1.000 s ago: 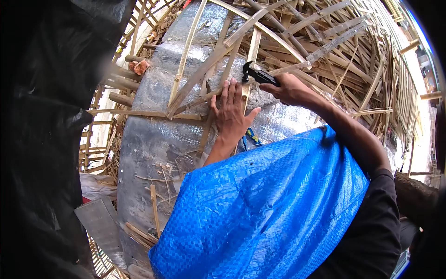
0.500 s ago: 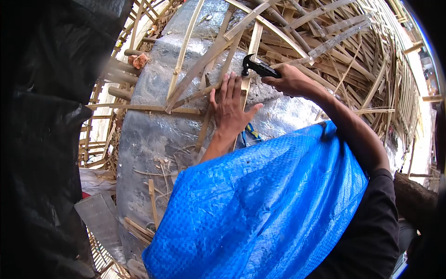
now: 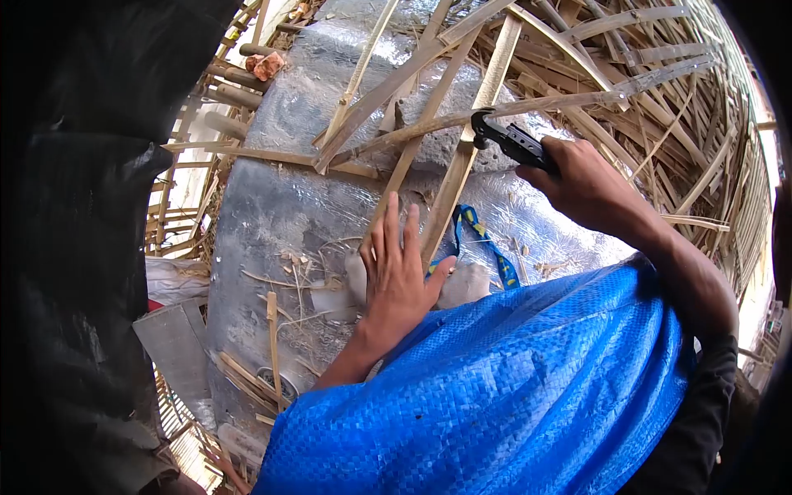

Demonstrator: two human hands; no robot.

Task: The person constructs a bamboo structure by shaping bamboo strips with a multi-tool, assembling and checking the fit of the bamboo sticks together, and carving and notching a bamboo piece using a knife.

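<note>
My right hand (image 3: 582, 177) is wrapped round the handle of a black claw hammer (image 3: 513, 142), whose head lies over the crossing of two bamboo strips. My left hand (image 3: 398, 276) is spread open beside the lower part of a slanting bamboo strip (image 3: 422, 132); whether it touches the strip is unclear. A lighter strip (image 3: 474, 124) runs down to the right of my left fingers. Beneath the crossed strips is a rough grey stone block (image 3: 441, 150). A blue and yellow strap (image 3: 495, 250) lies to the right of my left hand.
Blue woven sheeting (image 3: 495, 379) covers my lap. A heap of split bamboo (image 3: 652, 107) is at the upper right. Silvery sheet (image 3: 264, 214) covers the ground. A black sheet (image 3: 74, 247) hangs at the left, near a reddish lump (image 3: 268, 66) and a grey board (image 3: 175, 351).
My left hand has moved down, away from the strips' crossing. My right hand and the hammer have shifted right and slightly down. More of the stone and strap shows.
</note>
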